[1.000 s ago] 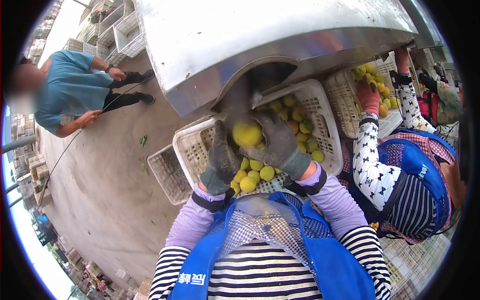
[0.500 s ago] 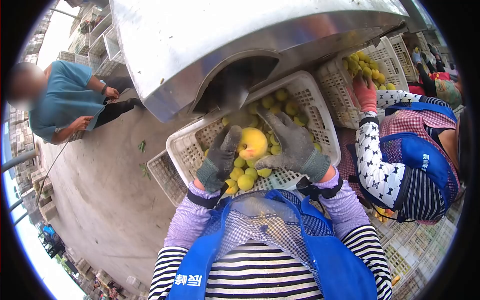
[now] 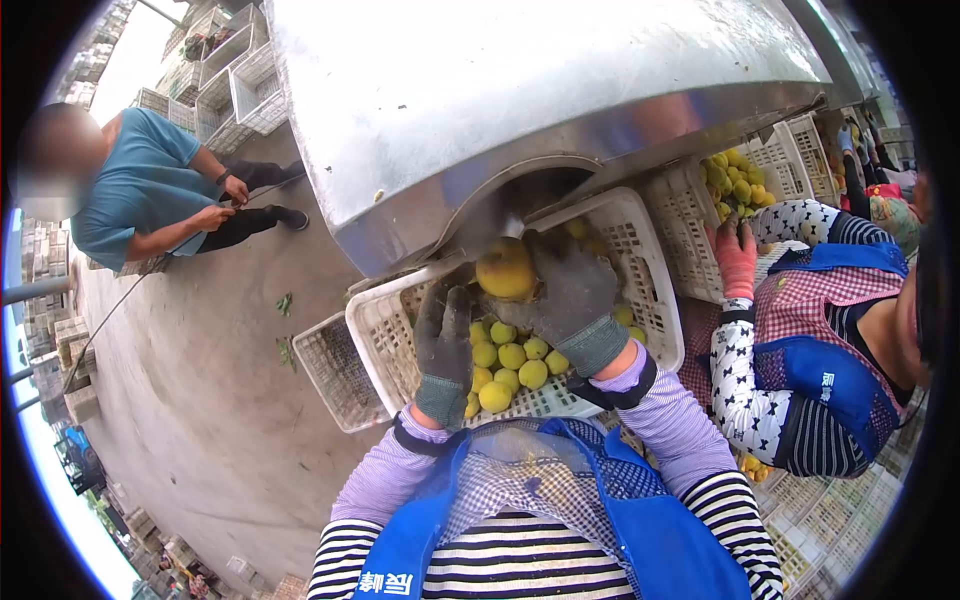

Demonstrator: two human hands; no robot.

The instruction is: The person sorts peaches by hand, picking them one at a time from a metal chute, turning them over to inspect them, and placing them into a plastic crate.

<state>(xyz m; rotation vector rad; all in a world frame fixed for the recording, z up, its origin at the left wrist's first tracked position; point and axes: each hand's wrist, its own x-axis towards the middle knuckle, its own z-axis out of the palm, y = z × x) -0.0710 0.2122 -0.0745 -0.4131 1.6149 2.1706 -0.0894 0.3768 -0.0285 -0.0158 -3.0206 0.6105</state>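
A yellow peach (image 3: 506, 268) is up at the dark opening (image 3: 530, 190) of the metal machine, just under a blurred, shiny metal part. My right hand (image 3: 580, 300), in a dirty grey work glove, is closed around the peach's right and lower side. From the left, my left hand (image 3: 443, 345), gloved alike, reaches up with its fingertips against the peach; part of its grip is hidden. Beneath both hands, several yellow-green peaches (image 3: 512, 357) lie in a white slotted plastic crate (image 3: 652, 260).
The machine's broad metal top (image 3: 540, 60) overhangs the crate. Another crate (image 3: 330, 370) stands on the floor to the left. At right, a co-worker's pink glove (image 3: 738, 265) is beside a crate of peaches (image 3: 735, 180). A person in a teal shirt (image 3: 155, 180) stands at left holding a thin rod.
Both hands have carried the peach forward, up to the machine's opening. My view has shifted slightly. The co-worker's pink-gloved hand has drawn back from the fruit at right.
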